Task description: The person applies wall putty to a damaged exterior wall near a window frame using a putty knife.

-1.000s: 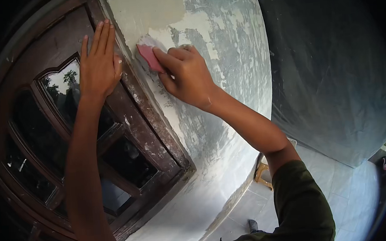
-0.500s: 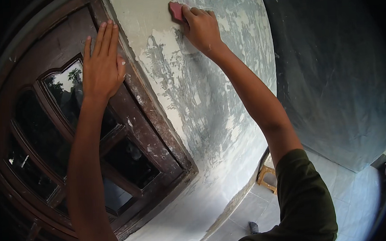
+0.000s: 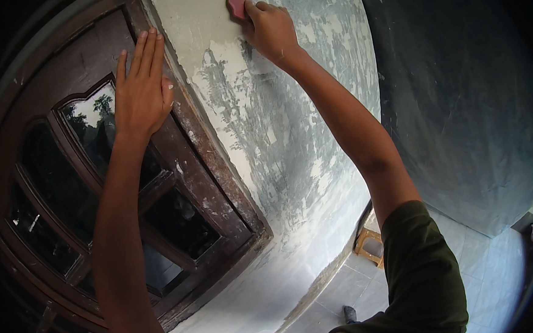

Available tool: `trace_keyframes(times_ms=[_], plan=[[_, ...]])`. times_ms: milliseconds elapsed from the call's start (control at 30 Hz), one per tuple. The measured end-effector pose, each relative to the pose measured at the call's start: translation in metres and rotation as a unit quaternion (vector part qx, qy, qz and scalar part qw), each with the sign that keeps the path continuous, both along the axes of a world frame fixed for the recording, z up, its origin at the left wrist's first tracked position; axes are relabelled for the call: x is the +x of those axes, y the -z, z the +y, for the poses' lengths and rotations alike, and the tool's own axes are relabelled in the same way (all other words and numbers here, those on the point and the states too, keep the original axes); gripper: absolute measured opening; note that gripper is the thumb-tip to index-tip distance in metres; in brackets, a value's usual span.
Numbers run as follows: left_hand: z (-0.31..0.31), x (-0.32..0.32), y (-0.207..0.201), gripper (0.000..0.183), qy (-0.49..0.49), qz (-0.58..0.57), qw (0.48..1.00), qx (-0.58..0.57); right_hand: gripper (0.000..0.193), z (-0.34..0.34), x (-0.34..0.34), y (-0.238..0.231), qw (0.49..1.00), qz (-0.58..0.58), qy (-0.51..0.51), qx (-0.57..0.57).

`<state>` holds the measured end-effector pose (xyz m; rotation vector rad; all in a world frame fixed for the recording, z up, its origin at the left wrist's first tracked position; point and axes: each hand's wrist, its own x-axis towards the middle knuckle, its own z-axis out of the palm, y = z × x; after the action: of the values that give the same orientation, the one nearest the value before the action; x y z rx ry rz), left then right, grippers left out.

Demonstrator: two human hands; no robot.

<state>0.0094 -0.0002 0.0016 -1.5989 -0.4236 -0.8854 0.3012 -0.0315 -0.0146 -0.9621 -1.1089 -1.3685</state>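
High on the wall, my right hand is closed round a small pink scraper. The scraper is held against the patchy wall, where grey and cream layers show, and a whitish smear lies just beside it. My fingers hide part of the tool. My left hand rests flat with its fingers stretched out on the dark brown wooden door, close to the edge of its frame; it holds nothing.
Glass panes are set in the door. A large dark sheet hangs on the right. Below, a yellowish stool stands by the wall's foot on grey floor tiles.
My right hand has moved slightly up and to the left along the wall with the scraper. The left hand stays in the same place on the door.
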Motion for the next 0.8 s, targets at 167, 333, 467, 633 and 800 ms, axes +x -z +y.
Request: trace_keyframes(times_ms=[167,333,467,633,800], plan=[[0.001,-0.009,0.001,0.073,-0.007,-0.001,1.000,-0.006,0.037,-0.021,-0.048,0.056,0.998,-0.031,-0.020,-0.045],[-0.002,-0.001,0.000,0.073,0.005,-0.001,1.000,0.005,0.033,-0.034,-0.018,0.004,0.998,0.049,-0.038,0.022],[-0.001,0.001,0.000,0.073,0.011,0.002,1.000,0.008,0.035,-0.015,-0.008,0.000,0.995,0.078,-0.014,-0.053],[0.000,-0.007,0.001,0.073,-0.008,0.000,1.000,0.005,0.039,-0.025,-0.056,0.067,0.997,-0.014,-0.065,-0.049],[-0.003,-0.001,0.000,0.073,-0.007,0.000,1.000,0.003,0.029,-0.031,-0.020,0.013,0.995,0.075,-0.053,-0.024]])
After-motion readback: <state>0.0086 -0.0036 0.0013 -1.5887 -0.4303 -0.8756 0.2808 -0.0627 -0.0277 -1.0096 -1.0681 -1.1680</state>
